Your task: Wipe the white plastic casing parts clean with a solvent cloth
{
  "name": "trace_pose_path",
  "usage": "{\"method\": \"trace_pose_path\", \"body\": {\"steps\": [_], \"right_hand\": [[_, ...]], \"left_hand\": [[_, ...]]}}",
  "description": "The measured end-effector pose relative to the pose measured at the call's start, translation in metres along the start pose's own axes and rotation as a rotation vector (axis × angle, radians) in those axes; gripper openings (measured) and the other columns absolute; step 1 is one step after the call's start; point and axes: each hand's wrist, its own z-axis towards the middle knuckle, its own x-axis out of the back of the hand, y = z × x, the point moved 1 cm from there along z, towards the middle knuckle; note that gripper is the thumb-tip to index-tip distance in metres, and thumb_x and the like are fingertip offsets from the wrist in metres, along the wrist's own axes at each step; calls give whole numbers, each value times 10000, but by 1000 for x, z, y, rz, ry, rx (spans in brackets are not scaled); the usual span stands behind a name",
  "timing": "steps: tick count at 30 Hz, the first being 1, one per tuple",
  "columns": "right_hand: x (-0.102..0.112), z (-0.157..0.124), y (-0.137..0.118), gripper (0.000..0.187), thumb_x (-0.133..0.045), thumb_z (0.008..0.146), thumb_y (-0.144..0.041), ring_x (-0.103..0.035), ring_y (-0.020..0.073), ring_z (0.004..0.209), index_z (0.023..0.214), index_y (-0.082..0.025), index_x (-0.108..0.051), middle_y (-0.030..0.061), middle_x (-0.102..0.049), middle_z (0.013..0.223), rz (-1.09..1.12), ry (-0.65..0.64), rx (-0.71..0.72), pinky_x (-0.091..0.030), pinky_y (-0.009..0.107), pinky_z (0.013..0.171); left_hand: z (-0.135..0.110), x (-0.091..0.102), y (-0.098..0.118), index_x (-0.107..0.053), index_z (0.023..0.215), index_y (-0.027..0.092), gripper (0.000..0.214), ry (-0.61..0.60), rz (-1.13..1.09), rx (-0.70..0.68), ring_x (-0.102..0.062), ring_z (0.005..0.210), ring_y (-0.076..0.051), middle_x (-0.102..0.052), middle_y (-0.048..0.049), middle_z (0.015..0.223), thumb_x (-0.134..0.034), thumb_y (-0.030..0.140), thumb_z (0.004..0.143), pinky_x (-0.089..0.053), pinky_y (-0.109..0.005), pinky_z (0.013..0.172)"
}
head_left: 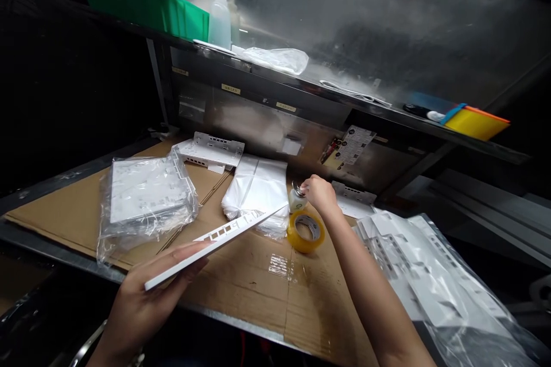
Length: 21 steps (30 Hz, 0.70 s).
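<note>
My left hand [144, 292] holds a flat white plastic panel [215, 242] with a row of rectangular slots, tilted edge-on above the cardboard. My right hand [319, 193] reaches forward and grips a small white bottle [296, 199] that stands just behind a roll of yellow tape [305, 231]. The tape roll lies flat on the cardboard sheet [258, 287] that covers the bench.
A clear bag of white panels [144, 198] lies at the left, another bag of them [434, 281] at the right. A folded white plastic pack [258, 186] and a loose panel [210, 152] sit behind. The shelf above bears a green bin [142, 6], a squeeze bottle [220, 14] and a yellow scraper [476, 122].
</note>
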Motion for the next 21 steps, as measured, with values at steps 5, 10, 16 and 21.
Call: {"method": "trace_pose_path", "body": {"steps": [5,10,16,21], "right_hand": [[-2,-1,-1,175,-646,899,-170,-681,220,947,977,-199,-800,95,-730,1095,28,14,-26,-435,292,758],[4,-5,-3,201,-632,881,-132,-691,223,896,846,-213,-812,91,-726,1049,134,85,-30,-437,297,733],[47,-82,-41,257,-538,1023,-377,-680,212,1028,1058,-250,-759,57,-712,1130,436,406,40,-519,319,857],[59,-175,-105,114,-696,931,-232,-688,179,853,1029,-261,-746,31,-711,971,925,448,422,-578,312,745]], "left_hand": [[-3,-2,-3,-767,1150,362,326,-23,-50,-30,-766,930,-153,-800,50,1144,-774,201,867,-616,-201,892],[-3,-7,3,-756,1175,349,350,5,-35,-73,-766,975,-160,-797,53,1098,-764,169,875,-606,-188,900],[-4,-13,13,-702,1266,355,427,16,66,-194,-734,1103,-157,-773,74,1197,-727,127,906,-547,-211,1015],[-10,-22,15,-664,1346,262,512,-30,131,-311,-720,1123,-203,-756,-8,1264,-688,26,892,-540,-311,1046]]}}
